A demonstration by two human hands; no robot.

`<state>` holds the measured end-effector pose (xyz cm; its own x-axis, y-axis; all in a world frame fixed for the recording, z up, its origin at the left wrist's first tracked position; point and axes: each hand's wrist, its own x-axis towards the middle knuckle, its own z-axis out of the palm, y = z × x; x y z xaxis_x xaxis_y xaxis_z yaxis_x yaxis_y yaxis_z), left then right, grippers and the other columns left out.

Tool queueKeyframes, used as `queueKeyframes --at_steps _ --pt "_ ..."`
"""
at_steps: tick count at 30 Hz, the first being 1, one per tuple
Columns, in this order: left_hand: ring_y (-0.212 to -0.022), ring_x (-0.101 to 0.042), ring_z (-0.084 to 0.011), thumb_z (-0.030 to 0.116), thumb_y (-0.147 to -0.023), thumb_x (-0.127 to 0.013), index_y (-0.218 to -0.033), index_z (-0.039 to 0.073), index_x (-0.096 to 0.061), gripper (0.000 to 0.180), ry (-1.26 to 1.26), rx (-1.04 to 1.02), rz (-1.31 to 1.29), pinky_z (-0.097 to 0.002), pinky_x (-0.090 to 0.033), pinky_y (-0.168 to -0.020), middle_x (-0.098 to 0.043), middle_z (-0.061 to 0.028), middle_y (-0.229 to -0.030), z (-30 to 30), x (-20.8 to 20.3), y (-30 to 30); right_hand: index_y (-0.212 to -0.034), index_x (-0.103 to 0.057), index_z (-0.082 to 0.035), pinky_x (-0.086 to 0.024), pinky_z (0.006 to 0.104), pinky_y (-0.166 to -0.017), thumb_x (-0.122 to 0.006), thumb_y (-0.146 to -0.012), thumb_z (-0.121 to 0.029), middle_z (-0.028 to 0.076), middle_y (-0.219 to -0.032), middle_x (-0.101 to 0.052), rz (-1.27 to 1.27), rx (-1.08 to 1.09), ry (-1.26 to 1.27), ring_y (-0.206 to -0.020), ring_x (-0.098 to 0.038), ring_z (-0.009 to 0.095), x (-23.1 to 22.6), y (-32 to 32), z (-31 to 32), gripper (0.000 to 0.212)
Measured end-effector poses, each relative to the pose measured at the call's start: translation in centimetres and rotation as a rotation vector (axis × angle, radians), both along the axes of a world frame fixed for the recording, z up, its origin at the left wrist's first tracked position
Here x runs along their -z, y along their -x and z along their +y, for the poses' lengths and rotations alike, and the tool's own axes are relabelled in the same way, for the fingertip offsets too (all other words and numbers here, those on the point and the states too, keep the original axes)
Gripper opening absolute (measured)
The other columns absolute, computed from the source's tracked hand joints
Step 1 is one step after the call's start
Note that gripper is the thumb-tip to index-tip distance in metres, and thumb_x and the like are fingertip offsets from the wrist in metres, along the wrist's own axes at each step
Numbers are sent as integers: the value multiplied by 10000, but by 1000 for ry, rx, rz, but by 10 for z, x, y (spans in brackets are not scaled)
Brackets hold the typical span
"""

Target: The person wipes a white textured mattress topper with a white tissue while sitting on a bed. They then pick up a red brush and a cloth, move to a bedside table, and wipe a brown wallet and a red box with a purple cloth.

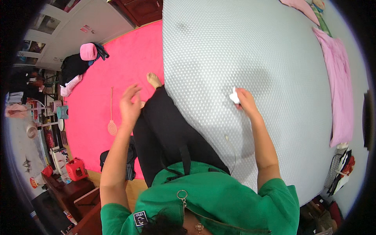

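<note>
My right hand (246, 102) is held out over the grey dotted bed cover (203, 74), its fingers closed round a small white crumpled thing (234, 96) that looks like a tissue or cloth. Part of it sticks out past my fingertips. Off to the left, my left hand (130, 106) is raised beside my black-trousered leg, above the pink rug (102, 98). Its fingers are apart and slightly curled, with nothing seen in them. A thin pale cable (232, 150) lies on the bed near my right forearm.
A fly swatter (112, 127) lies on the rug. Dark clothes with a pink cushion (88, 51) are heaped at the far left. A red plastic container (76, 169) stands near left. Pink bedding (338, 82) lies along the bed's right edge by the wall.
</note>
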<state>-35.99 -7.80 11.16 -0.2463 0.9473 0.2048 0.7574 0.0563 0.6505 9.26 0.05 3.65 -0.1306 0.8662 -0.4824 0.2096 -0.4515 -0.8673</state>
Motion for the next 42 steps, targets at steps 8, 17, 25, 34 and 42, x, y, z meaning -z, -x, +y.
queueKeyframes --at_steps 8,17,25,34,42 --pt "-1147 -624 -363 47 -874 -647 -1129 53 -718 265 41 465 -188 -427 -493 -975 -656 -182 -1292 174 92 -51 -773 -733 21 -509 362 -496 -714 -869 -508 101 -658 -668 -584 -932 -252 -519 -609 211 46 122 246 538" --pt "-1055 -618 -367 -20 -824 -639 -1105 4 -683 285 185 464 -621 -445 -498 -904 -640 -148 -1148 208 124 -40 -656 -703 19 -492 342 -464 -828 -796 -463 68 -600 -634 -659 -958 532 -529 -608 169 31 168 280 517" --pt "-1028 -614 -397 115 -866 -637 -1079 25 -682 236 546 619 -331 -487 -507 -888 -640 -151 -1160 244 62 -35 -706 -729 17 -527 358 -458 -820 -769 -528 94 -623 -636 -686 -1034 516 -513 -615 201 41 176 290 556" --pt "-1001 -642 -400 77 -875 -623 -1037 1 -706 198 159 22 -295 -460 -516 -897 -692 -193 -1026 275 90 -78 -650 -671 -43 -373 298 -348 -733 -883 -552 49 -571 -591 -331 -1115 558 -422 -519 122 48 153 316 563" --pt "-991 -656 -371 65 -864 -615 -986 8 -736 181 192 -138 -213 -454 -519 -897 -705 -177 -1033 231 78 -124 -711 -637 -18 -264 284 -313 -561 -1022 -489 56 -511 -538 7 -906 445 -328 -423 120 71 132 298 569"
